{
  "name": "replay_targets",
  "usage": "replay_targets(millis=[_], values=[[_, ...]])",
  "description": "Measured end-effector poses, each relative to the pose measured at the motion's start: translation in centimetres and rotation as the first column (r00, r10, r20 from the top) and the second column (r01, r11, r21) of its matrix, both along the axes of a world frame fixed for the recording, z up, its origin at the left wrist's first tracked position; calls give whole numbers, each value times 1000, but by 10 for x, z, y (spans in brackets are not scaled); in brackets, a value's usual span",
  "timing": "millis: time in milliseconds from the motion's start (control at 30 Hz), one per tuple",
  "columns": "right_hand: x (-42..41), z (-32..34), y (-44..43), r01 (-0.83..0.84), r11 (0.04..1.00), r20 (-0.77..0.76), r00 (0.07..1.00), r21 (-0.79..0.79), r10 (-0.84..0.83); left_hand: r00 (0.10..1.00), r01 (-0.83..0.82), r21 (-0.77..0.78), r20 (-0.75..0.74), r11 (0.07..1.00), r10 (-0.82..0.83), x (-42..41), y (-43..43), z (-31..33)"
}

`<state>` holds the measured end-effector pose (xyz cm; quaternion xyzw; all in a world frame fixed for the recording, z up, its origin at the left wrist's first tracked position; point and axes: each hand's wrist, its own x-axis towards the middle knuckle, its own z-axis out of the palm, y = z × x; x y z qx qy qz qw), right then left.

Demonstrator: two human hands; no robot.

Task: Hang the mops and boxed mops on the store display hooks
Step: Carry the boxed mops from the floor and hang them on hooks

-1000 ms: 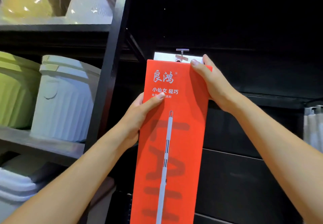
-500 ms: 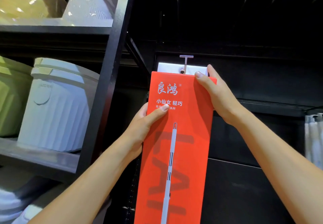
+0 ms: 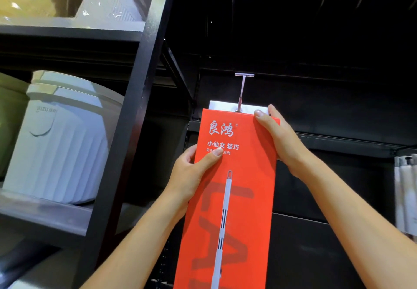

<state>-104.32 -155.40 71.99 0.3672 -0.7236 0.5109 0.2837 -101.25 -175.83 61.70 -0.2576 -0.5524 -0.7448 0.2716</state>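
At the dark far panel (image 3: pixel 338 108), your left hand (image 3: pixel 191 173) grips the upright box (image 3: pixel 234 198) by its left edge, your right hand (image 3: pixel 282 144) pinches the top right corner, nearer the hook (image 3: pixel 243 87) meeting its white tab (image 3: pixel 221 104).

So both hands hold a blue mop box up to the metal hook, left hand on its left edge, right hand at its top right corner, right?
The mop box is orange-red, not blue; the head view shows it. The left hand, right hand and metal hook are as you said.
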Motion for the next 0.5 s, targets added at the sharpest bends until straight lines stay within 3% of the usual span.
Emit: replay_targets(millis=[500], values=[[-80, 4, 3, 317, 944, -108, 945, 89, -308, 981, -195, -1, -17, 981, 195, -52, 4, 1]])
